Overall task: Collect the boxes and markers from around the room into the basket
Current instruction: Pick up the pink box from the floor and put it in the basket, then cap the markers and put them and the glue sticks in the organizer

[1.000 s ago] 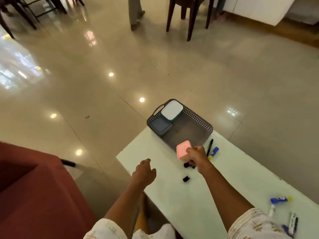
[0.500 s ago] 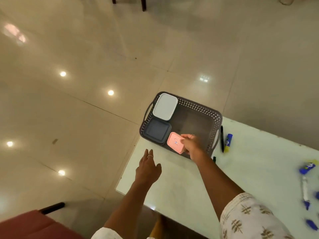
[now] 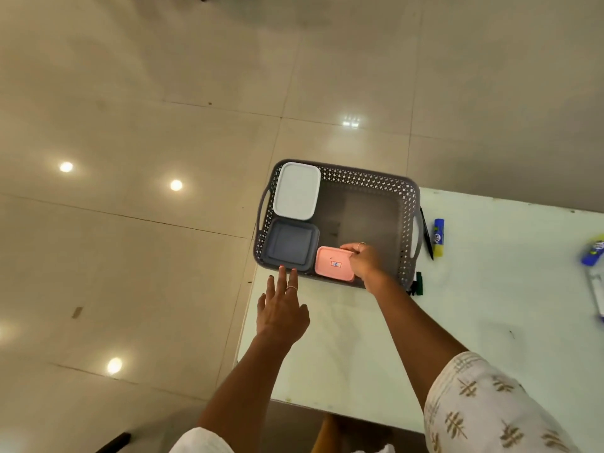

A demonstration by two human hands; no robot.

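A grey perforated basket [image 3: 405, 197] stands on the corner of the white table [image 3: 343, 354]. Inside it lie a white box [image 3: 296, 190], a dark grey box [image 3: 290, 244] and a pink box [image 3: 333, 263]. My right hand [image 3: 364, 260] holds the pink box at its right edge, low in the basket's near side. My left hand [image 3: 281, 307] hovers with straight fingers, fingertips at the basket's near rim. A black marker [image 3: 426, 233] and a blue-and-yellow marker [image 3: 438, 237] lie right of the basket. A green marker [image 3: 418, 284] lies by its near right corner.
More blue markers [image 3: 593, 253] lie at the table's right edge. The table's left edge drops to a glossy tiled floor [image 3: 130, 158] with light reflections. The basket overhangs the table corner slightly.
My right hand has carried the pink box from above the table down into the basket beside the dark grey box. My left hand has reached forward to the basket's rim. The view tilted downward.
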